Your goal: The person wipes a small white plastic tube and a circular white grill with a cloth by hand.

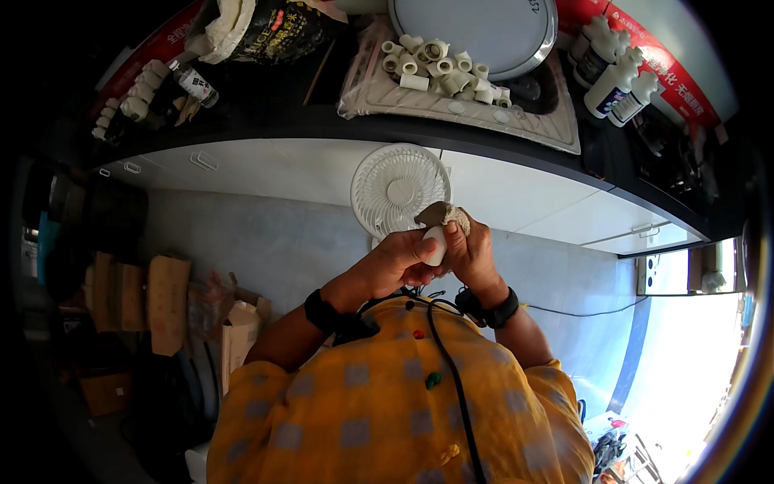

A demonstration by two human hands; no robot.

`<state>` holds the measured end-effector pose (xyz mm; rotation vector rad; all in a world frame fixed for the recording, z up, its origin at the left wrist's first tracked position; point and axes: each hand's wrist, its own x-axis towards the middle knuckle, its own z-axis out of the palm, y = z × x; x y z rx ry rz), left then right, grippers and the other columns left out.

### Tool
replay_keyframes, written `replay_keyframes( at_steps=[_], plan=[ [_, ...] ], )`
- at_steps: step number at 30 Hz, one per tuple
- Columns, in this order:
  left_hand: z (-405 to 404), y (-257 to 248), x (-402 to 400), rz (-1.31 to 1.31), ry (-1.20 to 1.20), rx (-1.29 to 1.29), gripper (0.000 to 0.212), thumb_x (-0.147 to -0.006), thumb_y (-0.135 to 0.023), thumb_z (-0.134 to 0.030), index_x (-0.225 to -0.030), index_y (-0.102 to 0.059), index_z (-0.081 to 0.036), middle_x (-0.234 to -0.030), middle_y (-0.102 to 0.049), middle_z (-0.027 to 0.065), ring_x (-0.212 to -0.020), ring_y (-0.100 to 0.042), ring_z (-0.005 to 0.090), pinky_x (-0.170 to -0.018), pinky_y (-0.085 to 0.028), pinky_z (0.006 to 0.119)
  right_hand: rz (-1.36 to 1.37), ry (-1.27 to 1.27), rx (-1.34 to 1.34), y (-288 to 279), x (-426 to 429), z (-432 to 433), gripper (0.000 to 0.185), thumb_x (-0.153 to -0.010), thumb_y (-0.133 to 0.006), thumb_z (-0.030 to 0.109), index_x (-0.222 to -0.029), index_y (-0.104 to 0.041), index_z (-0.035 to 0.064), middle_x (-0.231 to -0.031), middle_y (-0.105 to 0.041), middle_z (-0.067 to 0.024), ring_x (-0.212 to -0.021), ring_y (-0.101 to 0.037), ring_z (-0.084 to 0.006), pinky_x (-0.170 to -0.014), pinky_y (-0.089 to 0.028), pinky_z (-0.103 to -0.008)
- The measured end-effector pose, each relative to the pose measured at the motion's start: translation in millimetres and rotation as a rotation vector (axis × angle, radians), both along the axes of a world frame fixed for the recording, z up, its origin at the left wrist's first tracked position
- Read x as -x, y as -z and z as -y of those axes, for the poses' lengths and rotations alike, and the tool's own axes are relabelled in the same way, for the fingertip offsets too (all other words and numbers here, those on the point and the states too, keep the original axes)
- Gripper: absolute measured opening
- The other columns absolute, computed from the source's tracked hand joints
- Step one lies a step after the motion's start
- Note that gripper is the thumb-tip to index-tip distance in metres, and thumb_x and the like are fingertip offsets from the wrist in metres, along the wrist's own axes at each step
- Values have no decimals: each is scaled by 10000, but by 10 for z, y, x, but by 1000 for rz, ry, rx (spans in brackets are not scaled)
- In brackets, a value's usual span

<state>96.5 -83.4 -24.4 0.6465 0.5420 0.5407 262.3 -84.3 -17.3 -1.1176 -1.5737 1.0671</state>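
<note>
Before my chest, my left hand (393, 260) grips a smooth white piece (435, 247), likely a plastic pipe fitting, with the thumb along its side. My right hand (474, 254) pinches a greyish-brown cloth (436, 213) with a fluffy pale edge, its thumb pressed on the cloth. The cloth sits against the upper end of the white piece; fingers hide how far it wraps around. On the counter ahead lies a heap of white plastic pipe fittings (444, 71), elbows and short couplings among them.
The fittings lie on a plastic-wrapped sink drainboard (387, 100), before a round lid (478, 36). White bottles (611, 85) stand at the right, a sack (278, 30) and a small bottle (195, 85) at the left. Below the counter is a white fan (400, 190); cardboard boxes (166, 302) sit leftward.
</note>
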Motion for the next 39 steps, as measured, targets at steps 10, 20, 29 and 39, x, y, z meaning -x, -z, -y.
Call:
replay_keyframes(
  at_steps=[10, 20, 29, 39],
  plan=[
    [-314, -231, 210, -73, -84, -24, 439, -825, -604, -374, -1062, -486, -24, -822, -583, 67, -609, -546, 92, -489, -409, 177, -517, 280, 242, 258, -84, -104, 420, -945, -375, 380, -937, -545, -4, -837, -574, -37, -785, -509, -93, -699, -444, -247],
    [-2106, -314, 852, -386, -227, -285, 365, -819, -620, -310, -1066, -499, -70, -833, -573, 51, -611, -534, 98, -499, -391, 201, -560, 503, 253, 350, 28, 89, 415, -936, -395, 363, -992, -525, -27, -894, -607, -117, -772, -599, -180, -702, -509, -287],
    [-3711, -17, 553, -394, -213, -169, 231, -816, -619, -266, -908, -550, -66, -748, -559, 62, -610, -529, 149, -486, -389, 257, -651, 928, 169, 359, 735, 382, 358, -943, -382, 342, -1024, -486, 9, -911, -588, -110, -779, -592, -194, -691, -512, -312],
    [-4435, 199, 152, -715, -159, -379, 226, -811, -607, -277, -816, -541, -61, -682, -529, 39, -530, -499, 121, -424, -385, 228, -698, 1169, 171, 18, 1203, 595, 358, -938, -394, 356, -1028, -495, 24, -904, -595, -101, -756, -600, -195, -672, -513, -312]
  ],
)
